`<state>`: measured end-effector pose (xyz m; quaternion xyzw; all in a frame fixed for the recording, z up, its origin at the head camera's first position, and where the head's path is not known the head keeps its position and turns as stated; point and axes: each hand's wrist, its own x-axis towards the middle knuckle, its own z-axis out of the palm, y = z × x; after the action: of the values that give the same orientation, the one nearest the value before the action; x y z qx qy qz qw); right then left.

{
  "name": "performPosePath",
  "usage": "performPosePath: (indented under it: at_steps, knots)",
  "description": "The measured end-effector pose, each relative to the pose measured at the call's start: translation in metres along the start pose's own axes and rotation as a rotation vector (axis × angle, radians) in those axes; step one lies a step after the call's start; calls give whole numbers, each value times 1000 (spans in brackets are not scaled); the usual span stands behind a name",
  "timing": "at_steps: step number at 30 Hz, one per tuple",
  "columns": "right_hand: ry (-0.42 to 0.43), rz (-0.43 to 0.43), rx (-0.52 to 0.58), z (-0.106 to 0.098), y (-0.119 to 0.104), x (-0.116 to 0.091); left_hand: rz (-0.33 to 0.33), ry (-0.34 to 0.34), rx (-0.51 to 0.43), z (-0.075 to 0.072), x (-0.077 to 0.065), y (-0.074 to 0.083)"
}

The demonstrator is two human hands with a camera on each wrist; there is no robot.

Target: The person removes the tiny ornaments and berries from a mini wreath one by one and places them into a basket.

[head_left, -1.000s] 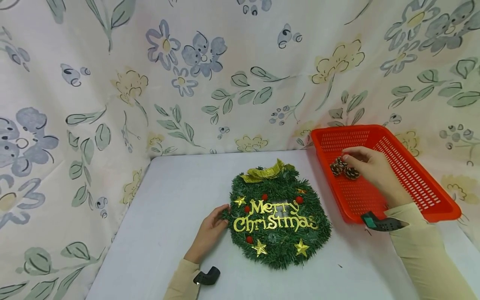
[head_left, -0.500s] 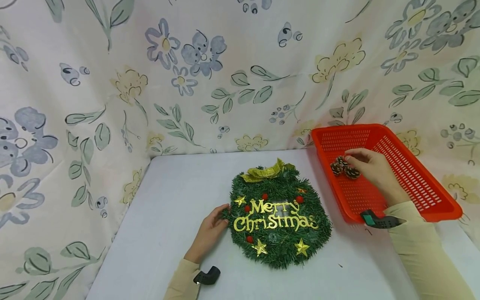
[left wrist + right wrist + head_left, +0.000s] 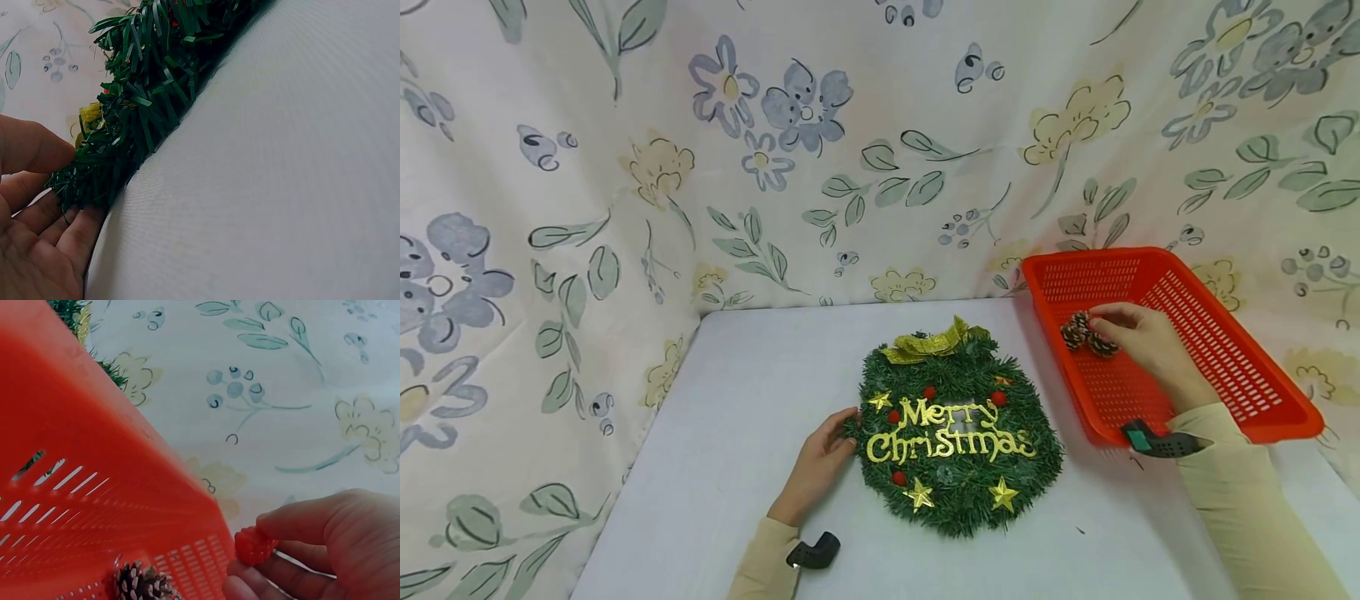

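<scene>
A green tinsel wreath (image 3: 962,517) lies on the table, with gold "Merry Christmas" lettering (image 3: 951,446), gold stars, red berries and a gold bow (image 3: 925,346). My left hand (image 3: 820,462) grips its left edge; in the left wrist view the thumb lies above the green strands (image 3: 150,87) and the fingers reach beneath. Over the red basket (image 3: 1078,392), my right hand (image 3: 1150,342) pinches a bumpy red artificial raspberry (image 3: 252,545) between thumb and fingers. Several pine cones (image 3: 1075,332) lie in the basket just below those fingertips, one of them partly hidden by the hand.
The basket's slotted right wall (image 3: 1217,342) rises beside the right forearm. A floral curtain (image 3: 850,167) hangs behind the white table (image 3: 752,367) and along its left side. Black bands (image 3: 816,552) sit at both wrists. A small dark scrap (image 3: 1080,531) lies right of the wreath.
My right hand has sunk slightly over the pine cones, still pinching the raspberry. The left hand and the wreath stay in place.
</scene>
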<state>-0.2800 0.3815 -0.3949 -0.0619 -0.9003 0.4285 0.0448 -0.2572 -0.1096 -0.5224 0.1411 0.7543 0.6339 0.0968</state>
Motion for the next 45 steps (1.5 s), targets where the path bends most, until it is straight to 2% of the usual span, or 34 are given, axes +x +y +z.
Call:
performPosePath:
  at_steps: [11, 20, 25, 37, 45]
  knots:
    - [-51, -12, -26, 2, 3, 3, -12, 5, -4, -1, -1, 1]
    - [-44, -27, -71, 1, 2, 2, -7, 5, -6, 0, -1, -1]
    - [-52, -4, -92, 2, 1, 2, -4, 8, -7, 0, 0, -1]
    - [-43, -1, -69, 2, -1, 1, -12, 8, -8, 0, 0, -2]
    - [-34, -20, -28, 0, -12, -5, -8, 11, -2, 0, 0, -3]
